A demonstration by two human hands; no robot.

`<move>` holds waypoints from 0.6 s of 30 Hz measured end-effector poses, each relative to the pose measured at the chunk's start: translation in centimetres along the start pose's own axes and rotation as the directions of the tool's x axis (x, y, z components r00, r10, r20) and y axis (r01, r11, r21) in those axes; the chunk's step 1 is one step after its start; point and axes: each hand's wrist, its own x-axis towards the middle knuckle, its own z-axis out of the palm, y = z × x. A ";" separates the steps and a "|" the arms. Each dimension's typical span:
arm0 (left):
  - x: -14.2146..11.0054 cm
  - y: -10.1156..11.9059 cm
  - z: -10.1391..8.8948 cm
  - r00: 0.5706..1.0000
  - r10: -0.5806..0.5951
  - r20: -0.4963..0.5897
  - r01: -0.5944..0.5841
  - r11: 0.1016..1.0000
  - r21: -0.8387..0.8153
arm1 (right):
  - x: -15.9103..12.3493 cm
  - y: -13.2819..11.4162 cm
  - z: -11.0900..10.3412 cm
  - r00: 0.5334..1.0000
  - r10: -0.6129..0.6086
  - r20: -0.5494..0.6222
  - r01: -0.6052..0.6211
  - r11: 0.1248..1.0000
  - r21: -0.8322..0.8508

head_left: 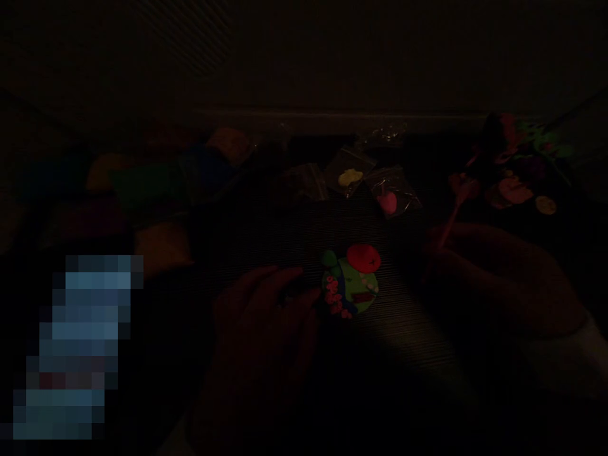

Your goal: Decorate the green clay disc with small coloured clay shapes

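Note:
The scene is very dark. A round, light-green decorated disc (363,288), which looks like modelling clay, lies on the dark ribbed surface. It carries a red rounded piece (363,258), dark-green lumps (329,258), a blue strip and small pink flower shapes (333,294). My left hand (266,316) rests just left of the disc, fingers stretched out, with a fingertip at its edge; whether it touches cannot be made out. To the right of the disc, my right hand (513,278) is closed around a thin pinkish stick-like tool (453,218), held slanted upward. The tool's lower end is lost in shadow.
Several packets of coloured material, including a green one (145,183) and an orange one (163,246), lie at left. Clear bags hold a yellow piece (350,178) and a pink piece (388,202). Small coloured shapes (515,189) sit back right. A lit, pixelated screen-like patch (85,342) is at lower left.

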 end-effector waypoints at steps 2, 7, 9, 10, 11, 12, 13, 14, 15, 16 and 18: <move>0.0 -0.2 0.2 1.000 0.015 0.023 -0.015 1.000 0.008 | -0.5 -0.4 0.5 0.999 -0.028 -0.046 0.033 0.991 0.126; 0.0 -0.3 0.2 0.999 0.006 0.046 -0.008 0.999 0.032 | -1.9 -0.6 2.6 0.983 -0.117 -0.139 0.140 0.976 0.169; 0.1 -0.1 0.1 0.997 -0.026 0.077 0.023 0.999 0.047 | -2.3 -0.2 3.3 0.968 -0.217 -0.129 0.227 0.972 0.065; 0.1 0.0 0.1 0.994 -0.046 0.102 0.041 0.998 0.050 | -2.4 -0.1 3.5 0.955 -0.269 -0.124 0.273 0.962 0.016; 0.2 0.1 0.0 0.991 -0.056 0.121 0.050 0.997 0.052 | -2.5 0.1 3.7 0.941 -0.316 -0.119 0.315 0.949 -0.025; 0.3 0.2 0.0 0.992 -0.058 0.117 0.052 0.997 0.050 | -2.5 0.3 3.8 0.931 -0.347 -0.112 0.343 0.938 -0.056; 0.3 0.3 -0.1 0.991 -0.063 0.122 0.057 0.997 0.048 | -2.5 0.4 3.9 0.926 -0.365 -0.100 0.359 0.931 -0.074; 0.4 0.4 -0.1 0.990 -0.065 0.124 0.059 0.997 0.046 | -2.5 0.5 4.0 0.924 -0.372 -0.086 0.365 0.927 -0.082; 0.4 0.5 -0.2 0.990 -0.065 0.124 0.060 0.997 0.043 | -2.5 0.5 4.1 0.923 -0.378 -0.068 0.372 0.924 -0.087; 0.4 0.5 -0.2 0.989 -0.068 0.127 0.064 0.997 0.041 | -2.4 0.6 4.1 0.921 -0.386 -0.054 0.380 0.920 -0.097; 0.3 0.6 -0.3 0.990 -0.066 0.122 0.063 0.997 0.033 | -2.4 0.7 4.2 0.913 -0.405 -0.052 0.396 0.910 -0.124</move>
